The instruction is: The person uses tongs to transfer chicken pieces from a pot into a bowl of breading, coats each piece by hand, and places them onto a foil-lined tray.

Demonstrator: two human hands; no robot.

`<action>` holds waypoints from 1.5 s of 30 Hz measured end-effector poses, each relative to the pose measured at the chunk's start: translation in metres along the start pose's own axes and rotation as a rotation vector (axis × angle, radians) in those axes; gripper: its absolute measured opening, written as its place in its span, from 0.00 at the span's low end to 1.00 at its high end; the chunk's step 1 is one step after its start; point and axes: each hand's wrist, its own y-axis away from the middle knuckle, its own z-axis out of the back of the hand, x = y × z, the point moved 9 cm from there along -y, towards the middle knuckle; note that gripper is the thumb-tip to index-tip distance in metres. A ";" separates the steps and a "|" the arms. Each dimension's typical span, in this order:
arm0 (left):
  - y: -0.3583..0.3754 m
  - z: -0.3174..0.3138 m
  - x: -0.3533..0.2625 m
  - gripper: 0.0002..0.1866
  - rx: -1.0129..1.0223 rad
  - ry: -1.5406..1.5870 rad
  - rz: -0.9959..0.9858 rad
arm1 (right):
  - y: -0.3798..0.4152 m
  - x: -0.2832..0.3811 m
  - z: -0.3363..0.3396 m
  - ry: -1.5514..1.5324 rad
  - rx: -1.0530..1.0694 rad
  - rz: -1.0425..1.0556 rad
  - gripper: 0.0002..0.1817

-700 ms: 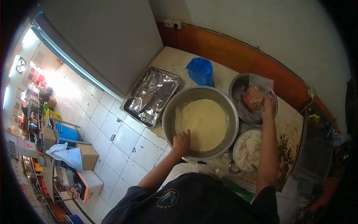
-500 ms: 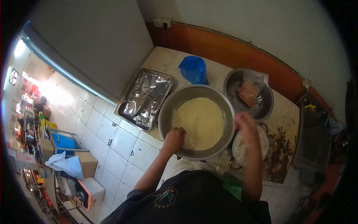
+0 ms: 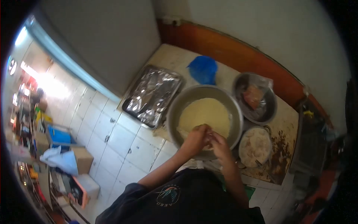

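I've L hand [image 3: 195, 141] & R hand [image 3: 219, 145] together over lg bowl [image 3: 173, 128] — fingers bunched narrow, can't tell what's held. Shirt [image 3: 194, 196] reads "AERO".

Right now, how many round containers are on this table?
3: a large basin in the middle, a smaller bowl to its right and farther from you, and a pot to its right, nearer you. Any stacked underneath would be hidden.
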 end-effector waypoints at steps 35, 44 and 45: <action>0.023 -0.027 -0.008 0.03 0.109 0.532 -0.068 | -0.064 -0.016 -0.015 -0.585 0.118 -0.004 0.46; 0.035 -0.024 -0.003 0.02 0.103 0.561 -0.053 | -0.070 -0.010 -0.058 -0.838 0.276 -0.150 0.54; 0.038 -0.024 -0.006 0.02 0.106 0.574 -0.079 | -0.075 -0.011 -0.054 -0.873 0.171 -0.142 0.56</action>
